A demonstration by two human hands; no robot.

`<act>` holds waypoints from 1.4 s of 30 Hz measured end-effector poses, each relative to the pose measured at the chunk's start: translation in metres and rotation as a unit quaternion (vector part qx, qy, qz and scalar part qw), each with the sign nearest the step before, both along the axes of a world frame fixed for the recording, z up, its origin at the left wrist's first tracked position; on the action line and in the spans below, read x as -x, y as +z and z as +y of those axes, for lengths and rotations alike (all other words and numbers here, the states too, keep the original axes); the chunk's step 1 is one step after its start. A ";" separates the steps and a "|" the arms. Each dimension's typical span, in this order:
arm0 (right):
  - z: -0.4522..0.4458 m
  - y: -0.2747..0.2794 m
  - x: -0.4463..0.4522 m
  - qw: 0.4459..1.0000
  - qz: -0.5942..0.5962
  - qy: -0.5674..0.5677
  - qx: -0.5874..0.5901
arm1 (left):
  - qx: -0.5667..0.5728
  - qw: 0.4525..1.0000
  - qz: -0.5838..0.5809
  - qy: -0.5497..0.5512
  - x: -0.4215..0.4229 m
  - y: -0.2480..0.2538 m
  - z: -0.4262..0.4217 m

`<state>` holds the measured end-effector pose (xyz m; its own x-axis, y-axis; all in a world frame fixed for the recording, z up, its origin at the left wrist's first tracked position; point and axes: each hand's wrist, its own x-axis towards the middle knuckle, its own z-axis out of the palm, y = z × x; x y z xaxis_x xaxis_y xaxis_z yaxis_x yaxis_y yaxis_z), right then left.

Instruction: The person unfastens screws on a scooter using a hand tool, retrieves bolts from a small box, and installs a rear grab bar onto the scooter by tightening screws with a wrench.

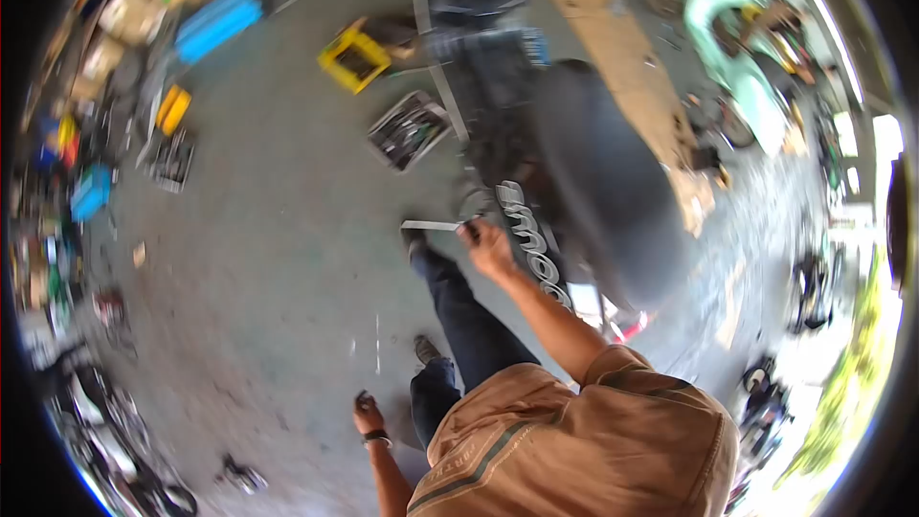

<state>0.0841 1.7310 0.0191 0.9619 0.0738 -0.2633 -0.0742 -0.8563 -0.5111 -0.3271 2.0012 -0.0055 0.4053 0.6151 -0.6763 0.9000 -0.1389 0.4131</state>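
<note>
Brown shirt (584, 431) lies nearest. At near left, the left hand (367, 416) curls; whether it holds anything is unclear. Farther, the right hand (491, 249) grips a silver tool (431, 225) by its dark end, leaving its length free, beside a black motorbike (603, 172). Beyond, a tool tray (385, 158) sits alongside, presumably for easy reach.

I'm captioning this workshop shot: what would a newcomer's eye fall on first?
Probably the dark scooter, with its broad, blurred seat just right of centre, and beside it the right hand holding a pale, bar-like tool. After that, likely the mint-green bodywork at the upper right and the bright blue box at the upper left.
</note>
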 end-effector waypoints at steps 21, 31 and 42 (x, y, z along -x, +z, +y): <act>-0.716 0.244 0.593 0.940 -0.052 -0.327 -0.089 | 0.374 0.458 -0.121 -0.797 -0.005 0.216 -0.834; -1.071 0.246 0.483 0.912 -0.162 -0.358 -0.117 | 0.257 0.445 -0.170 -0.841 -0.124 0.241 -1.198; -1.499 0.316 0.381 0.837 -0.242 -0.489 -0.052 | 0.244 0.248 -0.217 -0.912 -0.265 0.301 -1.704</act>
